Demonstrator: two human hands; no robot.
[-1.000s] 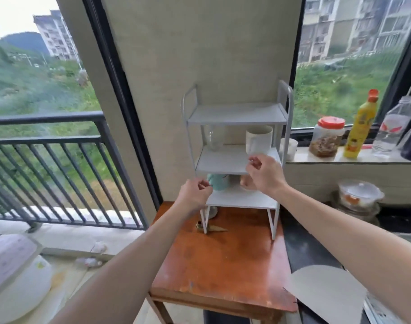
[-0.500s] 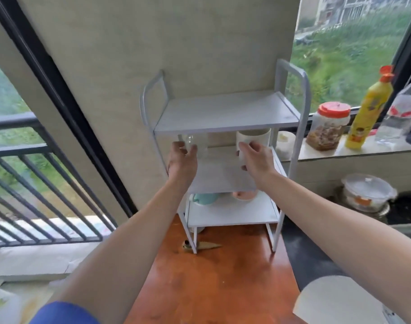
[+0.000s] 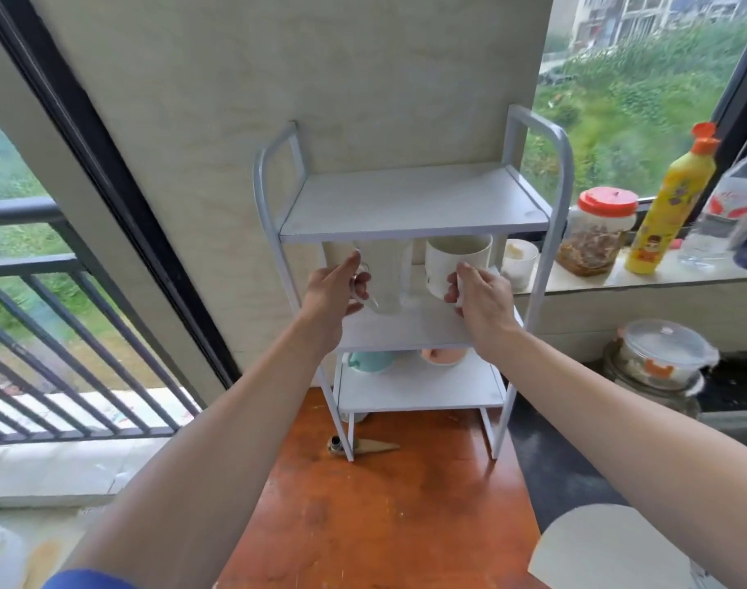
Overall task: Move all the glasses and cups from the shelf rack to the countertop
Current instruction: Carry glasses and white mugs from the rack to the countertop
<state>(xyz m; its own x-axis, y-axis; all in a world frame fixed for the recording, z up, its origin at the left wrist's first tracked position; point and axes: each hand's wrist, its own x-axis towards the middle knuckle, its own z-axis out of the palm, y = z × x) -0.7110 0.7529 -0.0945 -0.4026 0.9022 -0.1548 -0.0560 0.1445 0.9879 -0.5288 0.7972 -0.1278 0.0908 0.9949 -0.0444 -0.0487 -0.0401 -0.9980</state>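
Note:
A white three-tier shelf rack (image 3: 410,204) stands on a reddish wooden table. On its middle shelf a clear glass mug (image 3: 384,276) stands at the left and a white cup (image 3: 456,261) at the right. My left hand (image 3: 335,291) grips the glass mug's handle. The fingers of my right hand (image 3: 480,291) are closed on the white cup's handle. A teal cup (image 3: 369,361) and a pink cup (image 3: 441,357) sit on the bottom shelf, partly hidden by the middle shelf. The top shelf holds nothing.
The wooden table (image 3: 384,503) extends toward me. A dark countertop (image 3: 562,469) lies to the right with lidded bowls (image 3: 660,359). On the window sill stand a small white cup (image 3: 518,263), a red-lidded jar (image 3: 596,231), a yellow bottle (image 3: 664,206) and a clear bottle (image 3: 720,214). A balcony railing is at the left.
Both hands rose from the rack's lower front to the middle shelf and closed on the handles of the glass mug and the white cup. The camera moved closer.

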